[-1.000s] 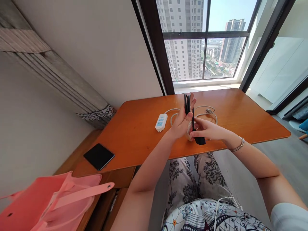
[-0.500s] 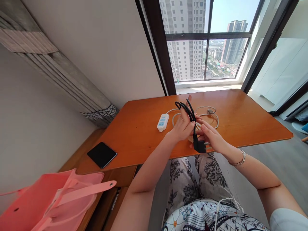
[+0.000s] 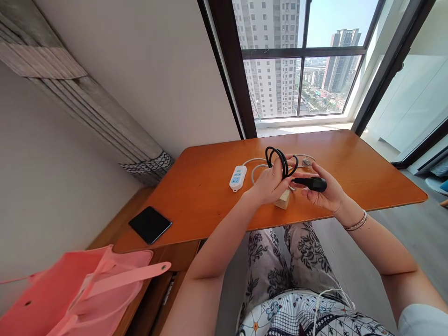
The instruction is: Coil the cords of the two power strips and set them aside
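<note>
Grasping the black cable [image 3: 285,169] in the left hand [image 3: 271,185], with thumb and fingers around the bundled loops, above the table [image 3: 203,196]. Bearing the cable's black plug [image 3: 314,184] against the right hand [image 3: 327,193], just right of the left grip. Cannot tell how firmly, or whether clasped at all, from right fingers partly hidden behind plug and cable. Hiding the plug's prongs too. Covering part of a pale, boxy block [image 3: 283,199] just below the left grip; hard to make out as wood or card. Blocking also some of the white cord [image 3: 254,159] behind the left grip. Leaving a small grey piece [image 3: 306,163] visible beyond the right fingers, too small to identify. Showing only part of a pink bag [image 3: 87,294], cut off well left of and below the left grip.

Rising above the left grip in thin, smooth, rounded loops; ending rightward in a stubby, dark plug with a tapering neck. Wearing a slim, shiny bangle [image 3: 357,224] behind the right hand. Spotting a flat, glossy black device [image 3: 150,225] well left of the left grip. Finding nearer, also leftward, a white, round-cornered power strip [image 3: 238,178] with light-blue socket faces, bearing marks too small to read.
</note>
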Motion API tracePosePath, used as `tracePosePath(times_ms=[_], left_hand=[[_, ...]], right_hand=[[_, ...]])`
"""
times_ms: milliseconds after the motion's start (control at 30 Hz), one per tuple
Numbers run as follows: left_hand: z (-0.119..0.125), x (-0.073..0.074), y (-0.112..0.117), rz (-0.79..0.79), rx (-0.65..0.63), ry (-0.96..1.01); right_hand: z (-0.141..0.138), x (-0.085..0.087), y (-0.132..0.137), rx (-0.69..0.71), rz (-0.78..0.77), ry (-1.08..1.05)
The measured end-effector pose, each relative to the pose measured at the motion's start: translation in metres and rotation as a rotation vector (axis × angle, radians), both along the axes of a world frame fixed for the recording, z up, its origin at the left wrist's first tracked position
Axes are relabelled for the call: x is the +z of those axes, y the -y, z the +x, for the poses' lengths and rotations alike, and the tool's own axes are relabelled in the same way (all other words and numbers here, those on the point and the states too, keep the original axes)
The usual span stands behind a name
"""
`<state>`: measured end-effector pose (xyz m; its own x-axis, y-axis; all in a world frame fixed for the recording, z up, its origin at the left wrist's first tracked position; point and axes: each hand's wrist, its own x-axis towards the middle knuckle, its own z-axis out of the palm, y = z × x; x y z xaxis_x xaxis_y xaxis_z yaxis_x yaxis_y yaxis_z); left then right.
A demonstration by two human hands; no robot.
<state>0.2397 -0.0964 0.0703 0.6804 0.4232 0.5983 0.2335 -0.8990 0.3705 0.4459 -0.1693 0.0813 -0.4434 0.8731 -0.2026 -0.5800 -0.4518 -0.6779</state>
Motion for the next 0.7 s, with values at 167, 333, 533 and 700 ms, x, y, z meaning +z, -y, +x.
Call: tracePosePath(times_ms=[167, 333, 533, 700], left_hand=[[0.002, 0.014, 0.003, -0.209, 0.004, -0.075], [0.008, 0.023, 0.010, -0.407, -0.050, -0.075], [0.010, 0.023, 0.006, -0.730, -0.213, -0.020], [0.008, 0.022, -0.001, -0.974, -0.296, 0.022]], right_hand=[[0.001, -0.005, 0.014, -0.162, 0.401, 0.174], [-0.012, -0.016, 0.015, -0.493, 0.862, 0.750], [0.001, -0.008, -0.021, -0.564, 1.123, 0.837], [0.009, -0.009, -0.043, -0.140, 1.146, 0.582]])
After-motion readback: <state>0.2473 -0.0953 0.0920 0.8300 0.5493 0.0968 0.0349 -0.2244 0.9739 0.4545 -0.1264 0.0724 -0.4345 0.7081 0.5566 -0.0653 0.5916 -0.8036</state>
